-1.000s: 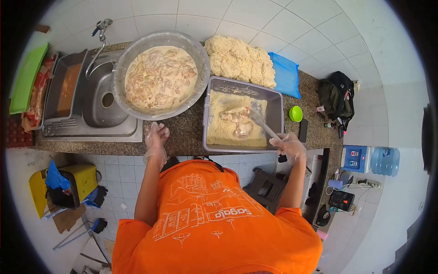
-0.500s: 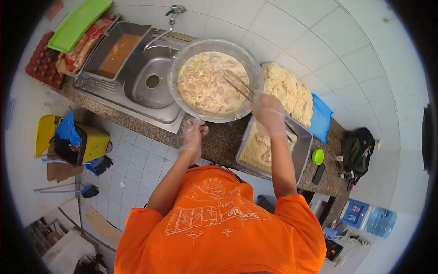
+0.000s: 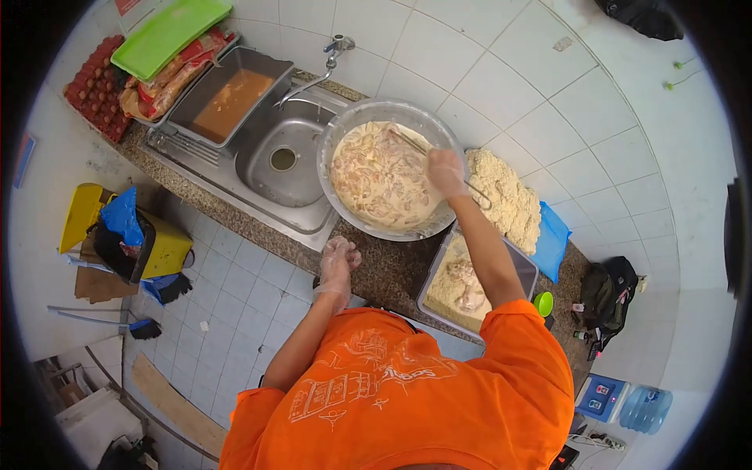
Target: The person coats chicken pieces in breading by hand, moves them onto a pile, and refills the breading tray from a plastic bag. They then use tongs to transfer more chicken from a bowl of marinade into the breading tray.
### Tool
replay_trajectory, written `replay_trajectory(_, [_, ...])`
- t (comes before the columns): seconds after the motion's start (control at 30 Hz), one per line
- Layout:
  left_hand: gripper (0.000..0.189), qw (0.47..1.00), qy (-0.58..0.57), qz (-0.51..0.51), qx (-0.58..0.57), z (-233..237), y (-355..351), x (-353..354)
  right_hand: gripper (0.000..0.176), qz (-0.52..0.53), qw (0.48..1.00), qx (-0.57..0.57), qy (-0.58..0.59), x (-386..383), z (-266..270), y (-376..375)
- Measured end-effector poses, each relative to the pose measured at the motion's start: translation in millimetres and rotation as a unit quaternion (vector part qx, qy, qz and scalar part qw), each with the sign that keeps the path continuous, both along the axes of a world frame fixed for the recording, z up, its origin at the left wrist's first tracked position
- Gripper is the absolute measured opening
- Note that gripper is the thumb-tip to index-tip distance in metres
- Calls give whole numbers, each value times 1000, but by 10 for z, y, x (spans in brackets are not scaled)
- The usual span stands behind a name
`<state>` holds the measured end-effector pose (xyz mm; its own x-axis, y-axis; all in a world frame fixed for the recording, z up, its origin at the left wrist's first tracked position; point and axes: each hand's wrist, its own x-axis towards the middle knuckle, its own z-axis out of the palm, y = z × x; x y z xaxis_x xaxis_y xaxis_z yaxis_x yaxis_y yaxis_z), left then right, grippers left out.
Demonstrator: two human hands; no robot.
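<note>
My right hand [image 3: 446, 172] grips tongs [image 3: 406, 142] in the bowl [image 3: 333, 145]
It closes round them at the bowl's 3 o'clock side; my left hand [image 3: 338, 262], empty and loosely curled, rests on the counter [image 3: 392, 268] at 6 o'clock.

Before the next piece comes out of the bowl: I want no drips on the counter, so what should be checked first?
1. Right hand grip on the tongs: closed round them, ok.
2. Tongs reaching down into the bowl: ok.
3. A piece caught in the tongs: cannot tell, too small to see.
4. Tray right beside the bowl, with little counter to cross: ok.
5. Room in the tray: pieces already lie in the crumb and the arm hides part, cannot tell.
6. Left hand at the counter edge, clear of the bowl: ok.
</note>
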<state>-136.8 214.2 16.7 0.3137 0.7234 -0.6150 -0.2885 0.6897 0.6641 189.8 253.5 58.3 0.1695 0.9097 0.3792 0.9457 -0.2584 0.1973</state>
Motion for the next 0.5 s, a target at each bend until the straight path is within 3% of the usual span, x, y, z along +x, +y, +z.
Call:
replay_trajectory(0.03, [14, 1000, -2, -2, -1, 11, 8, 13, 9, -2, 1000, -1, -2, 12, -2, -115])
replay_trajectory(0.1, [21, 999, 7, -37, 4, 14, 33, 27, 13, -91, 980, 23, 178, -60, 162, -384])
replay_trajectory(0.13, [21, 999, 7, -46, 4, 15, 30, 41, 13, -99, 979, 23, 179, -57, 216, -522])
replay_trajectory(0.2, [20, 997, 4, -67, 24, 35, 34, 102, 23, -198, 870, -31, 451, -75, 391, -798])
replay_trajectory(0.23, [20, 996, 5, -81, 21, 41, 28, 130, 23, -211, 866, -27, 452, -134, 508, -998])
replay_trajectory(0.3, [15, 997, -17, -73, 5, 78, 24, 205, 25, -210, 735, 28, 645, -412, 990, -1422])
replay_trajectory(0.37, [16, 996, -1, -93, -2, 54, 19, 279, 23, -225, 720, 48, 655, -564, 1285, -1888])
replay_trajectory(0.5, [24, 994, 13, -107, -14, 30, -46, 340, 23, -284, 657, 80, 694, -687, 1342, -2995])
